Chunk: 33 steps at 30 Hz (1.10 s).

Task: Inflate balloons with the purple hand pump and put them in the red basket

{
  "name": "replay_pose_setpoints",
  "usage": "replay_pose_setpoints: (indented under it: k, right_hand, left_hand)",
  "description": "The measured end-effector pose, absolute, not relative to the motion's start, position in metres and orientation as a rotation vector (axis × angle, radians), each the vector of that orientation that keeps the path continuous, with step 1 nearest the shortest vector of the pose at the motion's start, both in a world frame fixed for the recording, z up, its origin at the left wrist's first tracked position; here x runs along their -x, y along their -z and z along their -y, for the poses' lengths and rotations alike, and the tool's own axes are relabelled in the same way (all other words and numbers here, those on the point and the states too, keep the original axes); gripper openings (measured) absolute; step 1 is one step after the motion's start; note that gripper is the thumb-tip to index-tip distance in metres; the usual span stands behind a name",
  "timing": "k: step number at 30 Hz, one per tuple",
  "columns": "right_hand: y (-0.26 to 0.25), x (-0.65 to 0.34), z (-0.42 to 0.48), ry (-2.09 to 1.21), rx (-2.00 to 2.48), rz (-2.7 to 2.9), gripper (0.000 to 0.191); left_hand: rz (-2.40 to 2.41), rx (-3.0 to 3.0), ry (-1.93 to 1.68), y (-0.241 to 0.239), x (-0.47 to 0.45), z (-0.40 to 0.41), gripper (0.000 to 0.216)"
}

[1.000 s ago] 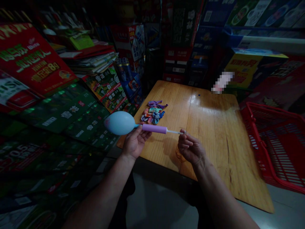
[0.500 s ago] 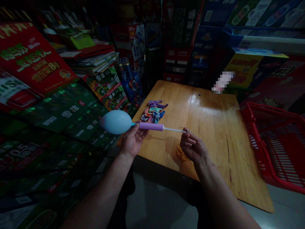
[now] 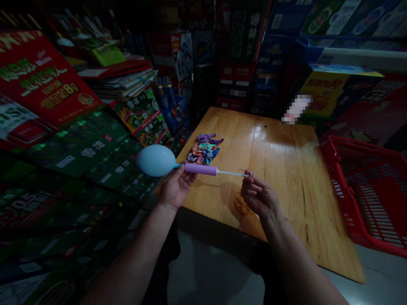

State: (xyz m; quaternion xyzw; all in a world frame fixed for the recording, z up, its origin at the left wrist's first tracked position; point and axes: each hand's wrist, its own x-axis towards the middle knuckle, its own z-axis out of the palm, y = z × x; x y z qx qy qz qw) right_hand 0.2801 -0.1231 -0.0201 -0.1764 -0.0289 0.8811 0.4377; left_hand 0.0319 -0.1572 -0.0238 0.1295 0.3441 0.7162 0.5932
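Observation:
My left hand [image 3: 176, 185] pinches the neck of a light blue balloon [image 3: 155, 161] where it meets the nozzle of a purple balloon pump [image 3: 201, 169]. The balloon is partly inflated and points to the left. At the other end, the fingers of my right hand [image 3: 259, 192] are closed on the pump's white rod handle, with the rod drawn out of the barrel. Beyond the pump, several deflated balloons [image 3: 206, 151] of mixed colours lie in a small pile. A coil of orange string [image 3: 241, 204] rests beside my right hand, partly hidden by it.
The wooden table [image 3: 282, 169] spreads beneath my hands. A red plastic basket [image 3: 352, 203] stands against its right side. Stacked green cartons [image 3: 95, 148] line the left, and more boxes [image 3: 237, 82] rise behind the table. A blurred-out object [image 3: 297, 109] sits at the far right edge.
The balloon has turned slightly, so its pink print hardly shows now. Both hands keep their hold, and the rod stays drawn out.

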Motion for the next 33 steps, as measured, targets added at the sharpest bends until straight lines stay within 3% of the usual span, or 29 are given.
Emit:
replay_pose_setpoints:
  k: [6,14,33]
  right_hand:
    - [0.029,-0.258,0.136,-2.286,0.468,0.112,0.011]
    - [0.020,-0.281,0.122,-2.167,0.423,0.101,0.012]
    - [0.029,-0.257,0.136,-2.280,0.444,0.141,0.014]
  left_hand:
    - [-0.786,-0.336,-1.517,0.029,-0.052,0.168,0.029]
    - [-0.786,-0.310,-1.657,0.023,-0.039,0.158,0.024]
    - [-0.803,-0.334,-1.519,0.028,-0.053,0.167,0.029]
